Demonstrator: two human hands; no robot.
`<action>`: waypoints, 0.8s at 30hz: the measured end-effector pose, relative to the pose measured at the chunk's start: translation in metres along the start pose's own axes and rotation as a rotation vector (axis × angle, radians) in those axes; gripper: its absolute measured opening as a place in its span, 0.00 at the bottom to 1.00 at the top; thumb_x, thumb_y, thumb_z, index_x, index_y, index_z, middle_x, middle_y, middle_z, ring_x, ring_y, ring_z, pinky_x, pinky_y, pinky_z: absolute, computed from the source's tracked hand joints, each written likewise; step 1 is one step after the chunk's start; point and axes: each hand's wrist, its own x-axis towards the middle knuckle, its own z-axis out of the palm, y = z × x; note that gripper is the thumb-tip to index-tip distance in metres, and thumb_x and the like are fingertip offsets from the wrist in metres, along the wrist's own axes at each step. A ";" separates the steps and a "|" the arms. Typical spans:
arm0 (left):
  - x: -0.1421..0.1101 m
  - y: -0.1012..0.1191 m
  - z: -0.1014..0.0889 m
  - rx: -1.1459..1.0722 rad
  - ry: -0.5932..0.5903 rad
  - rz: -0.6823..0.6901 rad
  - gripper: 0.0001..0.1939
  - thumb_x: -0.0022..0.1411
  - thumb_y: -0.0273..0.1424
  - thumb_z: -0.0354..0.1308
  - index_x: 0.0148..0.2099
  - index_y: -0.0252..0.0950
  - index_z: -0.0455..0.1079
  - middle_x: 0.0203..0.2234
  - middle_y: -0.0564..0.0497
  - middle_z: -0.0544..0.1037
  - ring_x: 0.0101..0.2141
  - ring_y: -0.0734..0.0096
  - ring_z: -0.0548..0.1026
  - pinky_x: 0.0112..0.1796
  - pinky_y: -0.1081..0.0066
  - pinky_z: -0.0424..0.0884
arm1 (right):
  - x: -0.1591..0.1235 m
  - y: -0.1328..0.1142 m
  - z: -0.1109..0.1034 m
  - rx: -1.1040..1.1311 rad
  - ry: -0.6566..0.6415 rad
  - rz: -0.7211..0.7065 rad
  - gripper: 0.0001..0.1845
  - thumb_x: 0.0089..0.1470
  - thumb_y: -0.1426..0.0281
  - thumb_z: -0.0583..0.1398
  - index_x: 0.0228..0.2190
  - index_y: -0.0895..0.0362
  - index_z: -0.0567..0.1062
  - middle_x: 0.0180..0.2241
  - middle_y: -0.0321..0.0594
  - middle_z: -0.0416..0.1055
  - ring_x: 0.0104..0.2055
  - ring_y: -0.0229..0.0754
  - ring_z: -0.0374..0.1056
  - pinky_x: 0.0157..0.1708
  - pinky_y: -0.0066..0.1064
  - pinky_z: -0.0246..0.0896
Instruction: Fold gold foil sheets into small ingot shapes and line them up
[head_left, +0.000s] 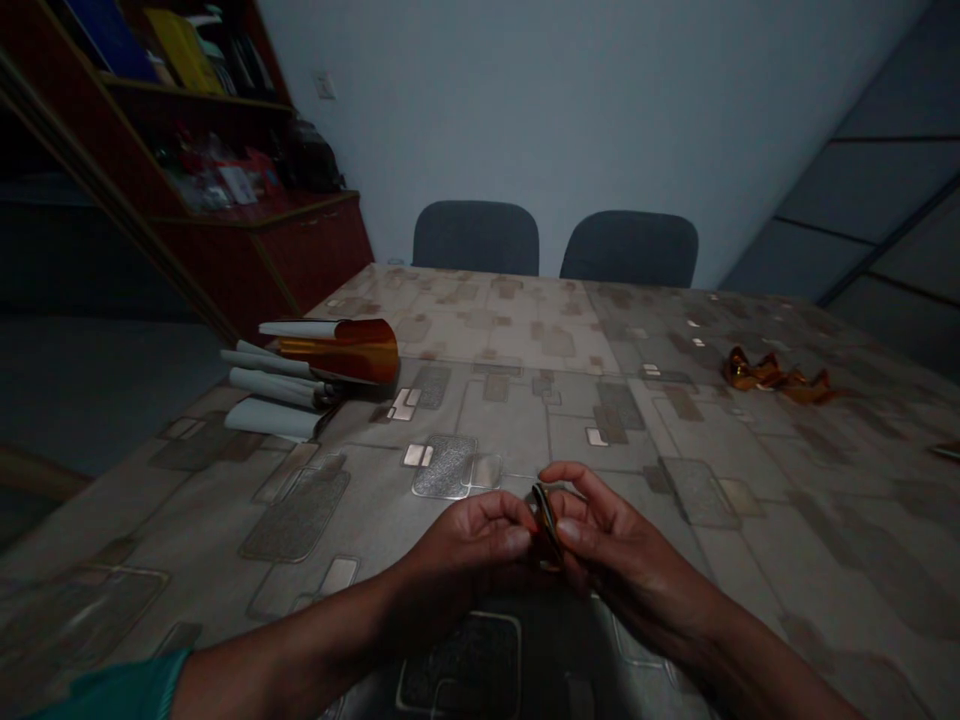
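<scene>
Both of my hands meet over the near edge of the table. My left hand [480, 535] and my right hand [600, 535] are closed in a pinch on a small folded strip of shiny gold-brown foil [545, 520], held upright between the fingertips. My forearms rest low over the patterned tablecloth [525, 400].
Several rolled sheets, white outside and gold-orange inside [315, 370], lie at the left of the table. Crumpled gold foil pieces [776, 375] lie at the far right. Two dark chairs [555, 240] stand behind the table. A wooden shelf unit [210, 150] is at the back left.
</scene>
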 end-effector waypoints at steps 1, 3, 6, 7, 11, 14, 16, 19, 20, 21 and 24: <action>0.000 -0.001 -0.001 0.005 0.005 0.008 0.11 0.59 0.34 0.67 0.38 0.32 0.72 0.37 0.43 0.80 0.40 0.60 0.80 0.46 0.60 0.73 | 0.000 0.000 0.000 -0.022 -0.016 -0.010 0.18 0.55 0.64 0.68 0.46 0.50 0.71 0.32 0.33 0.69 0.25 0.32 0.61 0.25 0.24 0.54; 0.001 -0.002 -0.002 0.024 0.025 0.023 0.11 0.58 0.34 0.68 0.37 0.32 0.72 0.35 0.43 0.80 0.38 0.61 0.80 0.44 0.61 0.73 | 0.000 0.000 -0.001 -0.073 -0.040 -0.022 0.13 0.57 0.64 0.65 0.44 0.51 0.72 0.32 0.33 0.68 0.27 0.34 0.61 0.27 0.26 0.55; 0.001 -0.002 -0.002 0.051 0.092 0.051 0.13 0.57 0.35 0.69 0.36 0.31 0.71 0.33 0.44 0.81 0.35 0.64 0.81 0.41 0.63 0.75 | -0.002 -0.001 -0.001 -0.142 -0.060 -0.016 0.09 0.61 0.64 0.62 0.42 0.52 0.73 0.33 0.35 0.68 0.30 0.35 0.62 0.32 0.28 0.56; 0.001 -0.002 -0.002 0.060 0.127 0.060 0.14 0.57 0.35 0.69 0.36 0.32 0.70 0.32 0.45 0.81 0.34 0.65 0.81 0.41 0.64 0.75 | -0.003 -0.002 -0.001 -0.160 -0.064 -0.014 0.10 0.61 0.64 0.61 0.43 0.53 0.74 0.33 0.35 0.68 0.31 0.36 0.62 0.33 0.29 0.56; -0.001 -0.001 -0.001 0.111 0.253 0.103 0.15 0.56 0.35 0.70 0.35 0.33 0.68 0.31 0.48 0.82 0.30 0.71 0.80 0.37 0.70 0.76 | -0.005 -0.004 0.004 -0.307 -0.085 -0.025 0.18 0.57 0.65 0.64 0.49 0.50 0.74 0.38 0.38 0.69 0.38 0.40 0.64 0.38 0.32 0.57; -0.001 0.001 0.001 0.162 0.236 0.122 0.17 0.55 0.37 0.70 0.32 0.34 0.65 0.27 0.50 0.81 0.27 0.72 0.80 0.31 0.74 0.74 | -0.004 -0.002 0.007 -0.364 -0.040 -0.074 0.17 0.55 0.64 0.66 0.47 0.49 0.75 0.40 0.38 0.70 0.41 0.42 0.65 0.40 0.33 0.58; -0.001 0.004 0.003 0.210 0.232 0.129 0.19 0.56 0.40 0.69 0.33 0.35 0.63 0.25 0.50 0.80 0.26 0.71 0.79 0.30 0.74 0.74 | -0.003 0.000 0.006 -0.362 -0.011 -0.112 0.13 0.58 0.62 0.64 0.45 0.49 0.76 0.41 0.38 0.71 0.40 0.41 0.65 0.38 0.32 0.58; 0.001 0.010 0.004 0.275 0.291 0.190 0.19 0.56 0.41 0.69 0.39 0.35 0.66 0.31 0.51 0.79 0.28 0.71 0.79 0.31 0.71 0.75 | -0.001 0.002 0.002 -0.407 0.007 -0.147 0.13 0.63 0.62 0.59 0.48 0.49 0.75 0.40 0.38 0.72 0.34 0.38 0.64 0.33 0.31 0.57; 0.001 0.012 0.003 0.287 0.304 0.215 0.19 0.55 0.40 0.70 0.41 0.35 0.68 0.32 0.51 0.78 0.29 0.71 0.79 0.31 0.72 0.75 | -0.002 0.001 0.001 -0.429 0.003 -0.147 0.13 0.63 0.62 0.59 0.49 0.49 0.75 0.40 0.38 0.72 0.34 0.38 0.64 0.32 0.31 0.56; 0.001 0.013 0.003 0.299 0.308 0.233 0.19 0.53 0.38 0.71 0.42 0.35 0.69 0.33 0.52 0.78 0.30 0.73 0.78 0.31 0.74 0.74 | -0.002 0.001 0.001 -0.447 -0.004 -0.147 0.13 0.64 0.63 0.59 0.49 0.48 0.74 0.40 0.39 0.72 0.34 0.38 0.64 0.33 0.31 0.57; 0.002 0.016 0.002 0.331 0.314 0.228 0.17 0.52 0.36 0.72 0.38 0.33 0.71 0.28 0.53 0.77 0.27 0.77 0.76 0.30 0.78 0.71 | -0.005 -0.001 0.001 -0.523 0.007 -0.187 0.18 0.63 0.65 0.59 0.54 0.45 0.69 0.43 0.39 0.72 0.39 0.41 0.67 0.38 0.33 0.59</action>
